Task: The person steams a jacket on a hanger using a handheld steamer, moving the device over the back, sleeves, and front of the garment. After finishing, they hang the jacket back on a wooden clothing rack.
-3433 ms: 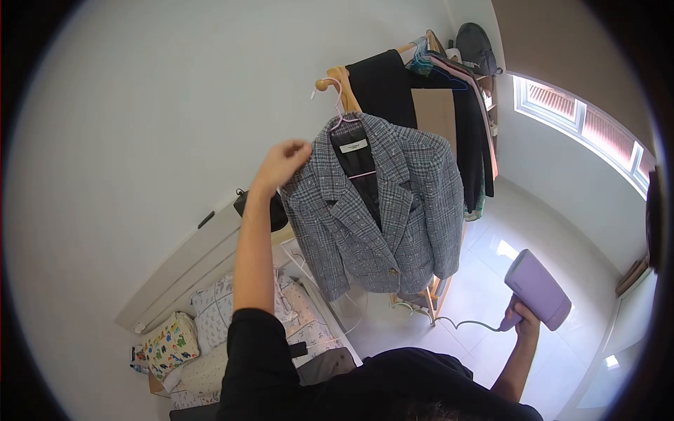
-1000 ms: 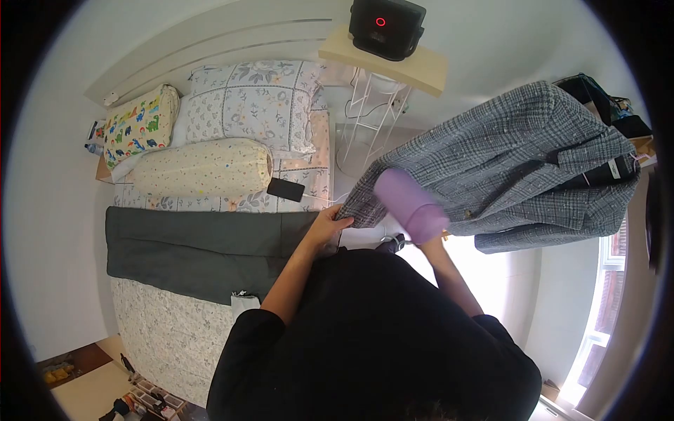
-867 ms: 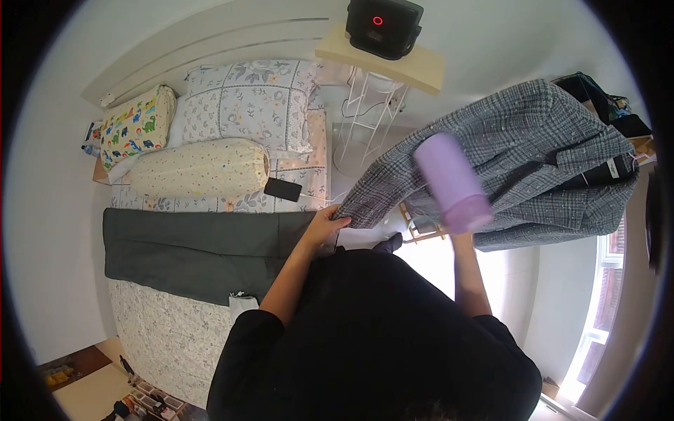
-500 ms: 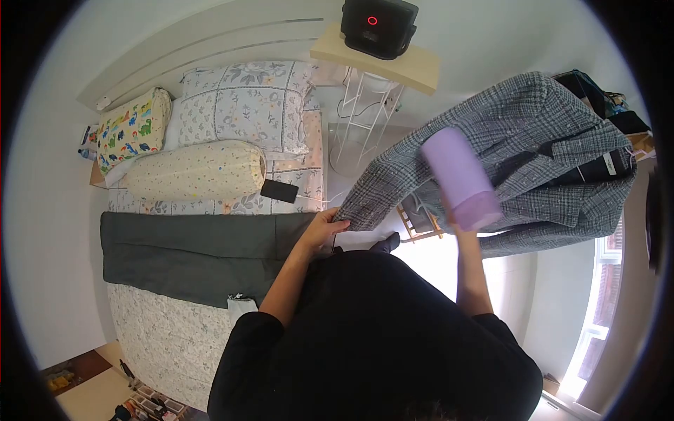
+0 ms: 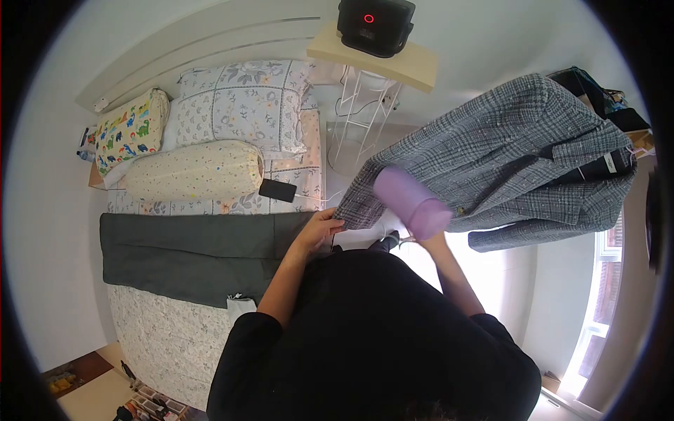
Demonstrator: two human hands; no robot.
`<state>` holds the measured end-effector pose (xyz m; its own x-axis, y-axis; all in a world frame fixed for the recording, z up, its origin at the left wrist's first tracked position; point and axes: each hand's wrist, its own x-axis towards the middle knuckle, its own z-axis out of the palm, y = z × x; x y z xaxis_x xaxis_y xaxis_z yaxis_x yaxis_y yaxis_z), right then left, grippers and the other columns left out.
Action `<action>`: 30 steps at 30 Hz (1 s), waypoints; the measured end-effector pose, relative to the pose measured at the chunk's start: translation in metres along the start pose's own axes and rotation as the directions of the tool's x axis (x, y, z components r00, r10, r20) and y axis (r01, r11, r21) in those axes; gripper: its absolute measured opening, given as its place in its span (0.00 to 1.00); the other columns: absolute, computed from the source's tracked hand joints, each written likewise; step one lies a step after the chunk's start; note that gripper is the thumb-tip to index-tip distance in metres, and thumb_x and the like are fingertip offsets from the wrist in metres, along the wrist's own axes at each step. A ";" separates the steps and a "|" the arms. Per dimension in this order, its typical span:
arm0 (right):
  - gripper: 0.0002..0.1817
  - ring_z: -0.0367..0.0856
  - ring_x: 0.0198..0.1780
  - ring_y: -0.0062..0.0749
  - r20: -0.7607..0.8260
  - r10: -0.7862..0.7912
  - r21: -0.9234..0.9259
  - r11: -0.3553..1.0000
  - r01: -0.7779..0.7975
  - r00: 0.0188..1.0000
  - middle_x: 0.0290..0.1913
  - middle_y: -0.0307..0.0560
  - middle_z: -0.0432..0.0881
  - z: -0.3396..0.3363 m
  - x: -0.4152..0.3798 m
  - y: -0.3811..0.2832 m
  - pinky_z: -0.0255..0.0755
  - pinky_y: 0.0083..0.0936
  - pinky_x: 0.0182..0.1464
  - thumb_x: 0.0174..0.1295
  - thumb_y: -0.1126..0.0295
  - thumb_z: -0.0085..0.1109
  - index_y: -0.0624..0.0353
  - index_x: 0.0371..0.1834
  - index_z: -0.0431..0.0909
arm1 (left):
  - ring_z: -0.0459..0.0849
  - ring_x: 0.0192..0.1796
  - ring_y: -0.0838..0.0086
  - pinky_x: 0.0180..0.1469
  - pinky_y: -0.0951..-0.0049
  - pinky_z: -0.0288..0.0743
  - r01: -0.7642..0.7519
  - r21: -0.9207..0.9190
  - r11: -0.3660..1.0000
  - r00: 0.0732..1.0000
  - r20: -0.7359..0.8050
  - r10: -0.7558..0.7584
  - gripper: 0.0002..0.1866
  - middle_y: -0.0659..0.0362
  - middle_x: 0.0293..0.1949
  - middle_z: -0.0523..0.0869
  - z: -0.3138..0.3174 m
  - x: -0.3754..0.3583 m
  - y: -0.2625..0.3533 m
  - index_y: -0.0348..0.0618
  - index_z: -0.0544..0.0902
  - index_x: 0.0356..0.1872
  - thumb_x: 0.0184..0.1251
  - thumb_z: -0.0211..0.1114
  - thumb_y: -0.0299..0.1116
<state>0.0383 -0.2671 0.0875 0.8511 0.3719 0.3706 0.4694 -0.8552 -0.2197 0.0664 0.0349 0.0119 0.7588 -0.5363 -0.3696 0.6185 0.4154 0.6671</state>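
Note:
A grey checked jacket hangs at the right, one sleeve stretched out toward the middle. My left hand pinches the cuff end of that sleeve beside the bed's edge. Over the lower sleeve is a purple cylindrical device, slightly blurred and tilted. My right hand is at its lower end and holds it, with the fingers mostly hidden behind it. Whether the device touches the cloth cannot be made out.
Dark grey trousers lie across the bed at the left, below a bolster, pillows and a black phone. A black device stands on a wooden shelf.
My right hand and the purple device have moved left and down along the sleeve, nearer the cuff. My left hand still holds the cuff, nearly in place.

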 end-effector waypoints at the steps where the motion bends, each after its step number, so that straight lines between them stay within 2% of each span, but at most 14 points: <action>1: 0.18 0.79 0.48 0.50 0.097 0.011 -0.364 0.931 0.025 0.995 0.46 0.54 0.80 0.001 -0.006 0.019 0.70 0.44 0.52 0.51 0.65 0.59 0.61 0.45 0.80 | 0.83 0.48 0.75 0.56 0.72 0.76 0.001 0.000 1.000 1.000 0.002 -0.001 0.17 0.57 0.48 0.83 -0.001 0.000 0.000 0.33 0.76 0.54 0.64 0.57 0.20; 2: 0.17 0.79 0.43 0.47 -0.288 -0.095 -0.183 0.982 0.043 0.953 0.45 0.50 0.79 -0.005 -0.003 0.036 0.72 0.45 0.45 0.54 0.65 0.57 0.63 0.46 0.77 | 0.82 0.48 0.75 0.56 0.73 0.75 -0.001 0.008 1.000 1.000 -0.011 0.001 0.16 0.58 0.48 0.83 0.001 -0.001 0.001 0.33 0.76 0.54 0.64 0.57 0.21; 4: 0.15 0.77 0.49 0.50 -0.401 0.039 -0.129 0.987 -0.099 0.915 0.46 0.54 0.79 -0.007 -0.015 0.081 0.69 0.43 0.50 0.56 0.69 0.58 0.60 0.47 0.78 | 0.82 0.48 0.76 0.55 0.73 0.75 -0.004 0.018 1.000 1.000 -0.020 0.004 0.16 0.58 0.47 0.83 0.004 -0.003 0.002 0.34 0.76 0.53 0.65 0.58 0.22; 5: 0.14 0.77 0.45 0.47 -0.204 0.100 -0.088 0.989 -0.120 0.974 0.44 0.51 0.80 -0.060 0.013 0.068 0.70 0.38 0.47 0.58 0.72 0.57 0.60 0.47 0.78 | 0.82 0.47 0.78 0.54 0.75 0.75 -0.023 0.084 0.996 1.000 0.003 0.022 0.15 0.59 0.46 0.83 0.007 -0.003 0.003 0.34 0.77 0.52 0.65 0.59 0.24; 6: 0.10 0.77 0.39 0.38 -0.372 0.112 0.000 0.993 -0.121 0.921 0.38 0.46 0.80 -0.071 0.018 0.072 0.71 0.32 0.41 0.60 0.70 0.57 0.60 0.44 0.79 | 0.82 0.47 0.79 0.52 0.77 0.74 -0.043 0.148 0.988 0.999 0.027 0.040 0.14 0.60 0.46 0.84 0.008 -0.004 0.003 0.35 0.78 0.51 0.66 0.60 0.27; 7: 0.10 0.77 0.39 0.38 -0.372 0.112 0.000 0.993 -0.120 0.921 0.38 0.46 0.80 -0.094 0.030 0.056 0.71 0.32 0.41 0.60 0.70 0.57 0.60 0.44 0.79 | 0.82 0.47 0.79 0.52 0.77 0.74 -0.044 0.147 0.988 0.999 0.027 0.040 0.14 0.60 0.46 0.84 0.003 -0.002 -0.001 0.35 0.78 0.51 0.66 0.60 0.27; 9: 0.10 0.76 0.34 0.28 -0.275 0.619 0.451 0.759 -0.470 0.736 0.34 0.42 0.79 -0.137 0.058 0.017 0.70 0.26 0.36 0.62 0.67 0.59 0.59 0.43 0.80 | 0.81 0.45 0.81 0.49 0.80 0.73 -0.025 0.267 0.963 1.000 0.022 0.020 0.13 0.63 0.44 0.84 -0.010 0.005 -0.012 0.37 0.80 0.49 0.66 0.62 0.31; 13: 0.13 0.74 0.32 0.21 -0.390 0.449 0.338 0.882 -0.328 0.804 0.33 0.40 0.78 -0.105 0.037 0.047 0.70 0.23 0.32 0.62 0.63 0.60 0.59 0.45 0.79 | 0.81 0.44 0.82 0.47 0.81 0.72 -0.003 0.217 0.976 1.000 0.011 0.001 0.13 0.63 0.42 0.85 -0.002 0.003 -0.009 0.37 0.81 0.47 0.66 0.63 0.33; 17: 0.20 0.77 0.50 0.44 -0.136 0.144 -0.209 0.963 -0.170 0.980 0.48 0.54 0.79 -0.018 -0.014 0.075 0.70 0.40 0.51 0.62 0.59 0.56 0.62 0.51 0.76 | 0.82 0.45 0.79 0.51 0.78 0.74 0.006 0.131 0.991 1.000 0.008 -0.007 0.14 0.62 0.44 0.84 0.011 -0.003 -0.001 0.37 0.79 0.51 0.68 0.60 0.31; 19: 0.23 0.71 0.60 0.53 -0.109 0.193 -0.241 0.947 -0.214 0.975 0.55 0.59 0.75 0.052 -0.057 0.091 0.64 0.45 0.60 0.61 0.57 0.56 0.62 0.54 0.75 | 0.82 0.45 0.78 0.52 0.76 0.74 0.014 0.085 0.996 1.000 0.012 -0.015 0.14 0.61 0.45 0.84 0.011 -0.002 0.001 0.37 0.78 0.53 0.69 0.59 0.30; 22: 0.21 0.75 0.56 0.53 0.093 0.087 -0.078 0.994 -0.079 0.992 0.52 0.57 0.78 0.031 -0.016 0.004 0.68 0.45 0.57 0.54 0.66 0.60 0.60 0.52 0.76 | 0.80 0.53 0.74 0.57 0.69 0.75 0.022 0.049 0.999 0.996 0.080 -0.026 0.18 0.58 0.54 0.80 0.009 0.002 0.002 0.35 0.71 0.60 0.71 0.55 0.28; 24: 0.22 0.77 0.55 0.50 0.072 0.172 0.317 0.930 -0.186 0.983 0.50 0.56 0.80 0.042 -0.016 -0.010 0.69 0.42 0.56 0.52 0.63 0.63 0.61 0.50 0.78 | 0.80 0.54 0.74 0.57 0.67 0.75 -0.020 0.048 0.999 0.995 0.098 0.015 0.18 0.59 0.55 0.79 0.008 0.007 -0.001 0.37 0.71 0.61 0.73 0.53 0.29; 28: 0.25 0.79 0.52 0.46 0.282 0.286 0.484 0.781 -0.394 0.916 0.48 0.54 0.81 0.040 -0.010 -0.030 0.72 0.37 0.53 0.50 0.61 0.66 0.60 0.51 0.78 | 0.80 0.54 0.74 0.57 0.65 0.76 -0.007 0.049 0.999 0.996 0.087 0.003 0.17 0.60 0.55 0.78 0.007 0.011 -0.001 0.38 0.71 0.61 0.74 0.51 0.29; 30: 0.25 0.79 0.52 0.46 0.236 0.230 0.429 0.847 -0.314 0.944 0.49 0.54 0.81 0.039 -0.010 -0.021 0.72 0.37 0.53 0.50 0.61 0.66 0.60 0.51 0.78 | 0.80 0.54 0.73 0.57 0.65 0.76 -0.010 0.017 1.000 0.997 0.079 0.009 0.16 0.59 0.54 0.79 0.008 0.009 -0.001 0.38 0.71 0.60 0.74 0.51 0.28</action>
<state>0.0288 -0.2384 0.0534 0.9671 0.2395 0.0860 0.2313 -0.6866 -0.6893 0.0714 0.0239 0.0133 0.7455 -0.5892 -0.3115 0.6074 0.4082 0.6815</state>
